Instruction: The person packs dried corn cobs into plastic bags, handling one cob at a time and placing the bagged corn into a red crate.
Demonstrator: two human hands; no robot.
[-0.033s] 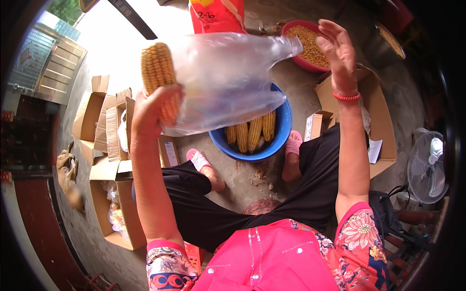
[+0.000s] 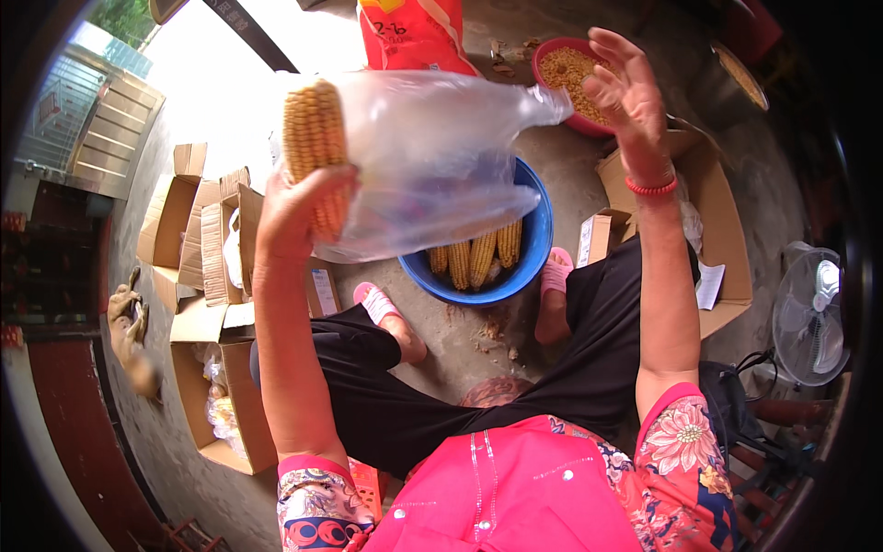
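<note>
My left hand (image 2: 292, 213) is closed round a yellow corn cob (image 2: 314, 127), held upright. A clear plastic bag (image 2: 432, 161) stretches sideways from beside that hand, spread out in the air. Toward the bag's narrow right end, my right hand (image 2: 635, 115) is raised with its fingers apart and holds nothing; whether it touches the bag I cannot tell. Below the bag, a blue bucket (image 2: 544, 253) on the floor contains several corn cobs (image 2: 482, 258). The bag hides the bucket's far left part.
Loose kernels fill a red basin (image 2: 541, 63) at the back right, near a red sack (image 2: 414, 37). Cardboard boxes (image 2: 250, 432) stand to the left and another box (image 2: 727, 221) to the right. A dog (image 2: 127, 317) lies far left; a fan (image 2: 809, 317) stands far right.
My left hand, with the corn cob, has shifted slightly to the right. My right hand has moved a little left and up. The bag has shifted slightly with them.
</note>
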